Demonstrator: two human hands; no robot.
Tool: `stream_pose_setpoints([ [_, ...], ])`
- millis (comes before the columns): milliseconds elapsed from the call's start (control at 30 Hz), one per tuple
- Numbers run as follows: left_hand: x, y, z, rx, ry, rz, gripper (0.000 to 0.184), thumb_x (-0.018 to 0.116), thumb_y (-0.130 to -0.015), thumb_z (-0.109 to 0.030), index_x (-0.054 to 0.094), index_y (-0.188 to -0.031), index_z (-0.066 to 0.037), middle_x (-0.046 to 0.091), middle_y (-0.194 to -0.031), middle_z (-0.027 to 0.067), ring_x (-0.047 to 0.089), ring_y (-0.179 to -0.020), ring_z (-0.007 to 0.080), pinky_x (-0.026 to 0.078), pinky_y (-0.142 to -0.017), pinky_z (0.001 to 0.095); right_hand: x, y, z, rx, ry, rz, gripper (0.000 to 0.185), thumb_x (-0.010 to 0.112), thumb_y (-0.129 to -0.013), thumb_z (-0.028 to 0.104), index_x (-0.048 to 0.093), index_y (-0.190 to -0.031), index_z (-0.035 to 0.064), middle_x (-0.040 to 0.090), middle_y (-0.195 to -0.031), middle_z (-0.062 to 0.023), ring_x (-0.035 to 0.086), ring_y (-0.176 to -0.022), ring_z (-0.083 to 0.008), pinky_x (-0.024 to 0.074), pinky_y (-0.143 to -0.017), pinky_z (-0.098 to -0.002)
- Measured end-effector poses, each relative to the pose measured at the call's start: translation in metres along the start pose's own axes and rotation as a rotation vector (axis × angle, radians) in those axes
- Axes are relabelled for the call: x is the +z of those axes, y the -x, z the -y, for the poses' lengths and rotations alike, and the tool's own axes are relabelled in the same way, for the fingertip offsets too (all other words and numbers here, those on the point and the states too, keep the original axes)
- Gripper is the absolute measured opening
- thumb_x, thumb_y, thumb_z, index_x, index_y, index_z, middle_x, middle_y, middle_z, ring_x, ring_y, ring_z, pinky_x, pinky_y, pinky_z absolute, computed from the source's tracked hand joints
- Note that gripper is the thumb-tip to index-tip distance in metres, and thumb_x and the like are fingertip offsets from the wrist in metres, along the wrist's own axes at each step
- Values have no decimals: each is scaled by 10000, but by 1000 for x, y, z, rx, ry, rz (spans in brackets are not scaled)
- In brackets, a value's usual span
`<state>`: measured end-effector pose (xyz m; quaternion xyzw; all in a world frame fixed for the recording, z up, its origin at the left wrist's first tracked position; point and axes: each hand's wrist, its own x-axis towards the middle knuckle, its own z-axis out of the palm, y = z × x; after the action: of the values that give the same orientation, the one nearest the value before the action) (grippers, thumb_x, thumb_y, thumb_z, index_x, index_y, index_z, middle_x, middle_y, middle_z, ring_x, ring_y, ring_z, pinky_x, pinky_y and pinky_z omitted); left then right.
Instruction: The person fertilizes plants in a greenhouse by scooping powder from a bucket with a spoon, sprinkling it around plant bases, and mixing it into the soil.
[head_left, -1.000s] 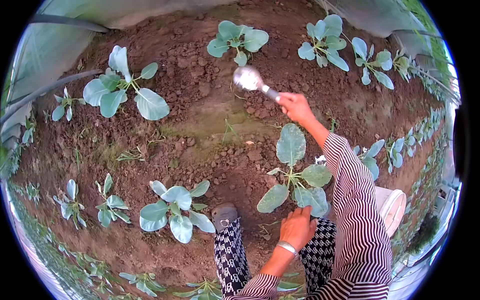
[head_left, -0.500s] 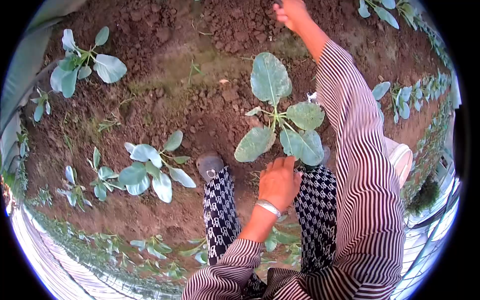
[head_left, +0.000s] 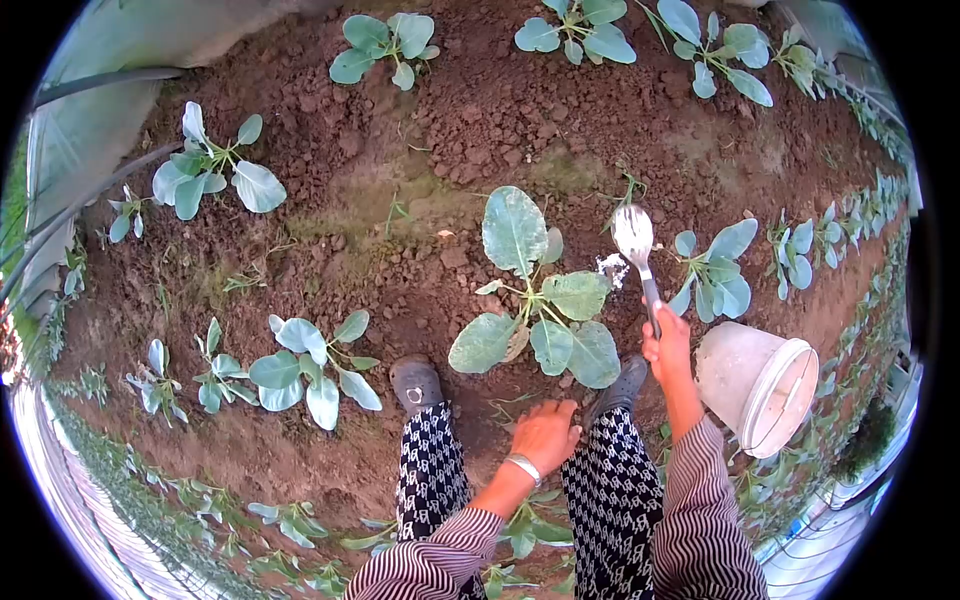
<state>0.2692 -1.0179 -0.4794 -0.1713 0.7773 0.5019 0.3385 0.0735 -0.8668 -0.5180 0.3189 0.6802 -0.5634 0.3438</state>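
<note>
My right hand (head_left: 668, 347) is closed around the dark handle of a small hand trowel (head_left: 633, 236), its pale metal blade pointing away from me over the soil. Beside the blade lies a little patch of white material (head_left: 612, 268) on the ground. A broad-leaved cabbage-like plant (head_left: 515, 232) grows in front of my feet, some leaves spotted with holes. My left hand (head_left: 545, 437) hangs between my knees below that plant, fingers loosely extended and holding nothing.
To the right of my right hand, a whitish bucket (head_left: 735, 375) leans with its mouth toward me. More leafy plants grow around, such as one at left (head_left: 285, 365) and one at right (head_left: 718, 272). Dark hoses (head_left: 110, 78) run along the sheeting at upper left.
My right hand has come back from the far top edge toward me, bringing the trowel fully into view. The bucket, earlier mostly behind my sleeve, now shows. The view has tilted further forward.
</note>
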Motion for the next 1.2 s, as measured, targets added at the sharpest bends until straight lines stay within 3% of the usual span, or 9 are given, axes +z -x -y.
stream_pose_setpoints([
  [267,13,2,10,-61,-28,-3,506,612,-812,-240,430,-1255,-76,568,-1144,196,567,-1028,368,451,-884,461,-36,25,-48,154,38,-52,281,572,-897,285,589,-1096,87,499,-614,-9,312,-364,-50,247,-319,-210],
  [433,18,-4,4,0,84,-112,793,640,-778,-153,192,-1433,-129,545,-1139,266,571,-962,422,481,-816,447,-55,43,-72,160,-8,-134,263,555,-913,283,594,-1076,79,475,-610,0,308,-372,-48,246,-327,-205],
  [500,19,-6,-3,-19,104,-65,842,635,-774,-137,139,-1454,-156,562,-1093,241,578,-933,413,475,-822,460,-64,44,-79,213,-25,-154,284,537,-925,277,590,-1112,70,457,-613,5,283,-372,-43,235,-323,-192],
  [833,24,-11,-3,-97,23,-20,874,625,-782,-155,80,-1464,-134,565,-1032,221,583,-924,372,473,-813,455,-68,66,-67,179,61,-84,305,500,-945,265,554,-1161,56,467,-619,-5,292,-373,-41,248,-328,-193],
  [967,38,-12,4,-64,53,-44,743,603,-799,-190,224,-1433,-102,566,-1053,206,566,-982,369,450,-855,466,-82,71,-84,257,217,-173,244,496,-939,258,586,-1071,73,464,-597,2,320,-357,-53,239,-304,-205],
  [1000,31,-8,-2,-82,85,-80,642,588,-802,-197,332,-1379,-77,565,-1067,200,560,-1005,360,442,-868,471,-93,72,-97,275,276,-163,219,494,-934,267,595,-1000,84,466,-589,0,328,-346,-63,235,-291,-215],
  [1100,36,-3,6,-29,111,-143,566,574,-801,-192,402,-1321,-50,566,-1065,194,567,-996,352,446,-854,470,-118,85,-131,549,386,-75,218,495,-931,279,590,-961,85,473,-591,-10,322,-342,-73,235,-289,-222],
  [1200,25,2,16,-77,173,-144,322,570,-791,-180,546,-1067,-15,594,-978,185,591,-929,346,457,-804,467,-97,106,-142,772,541,28,229,489,-933,282,588,-947,76,476,-586,-19,324,-347,-84,244,-298,-235],
])
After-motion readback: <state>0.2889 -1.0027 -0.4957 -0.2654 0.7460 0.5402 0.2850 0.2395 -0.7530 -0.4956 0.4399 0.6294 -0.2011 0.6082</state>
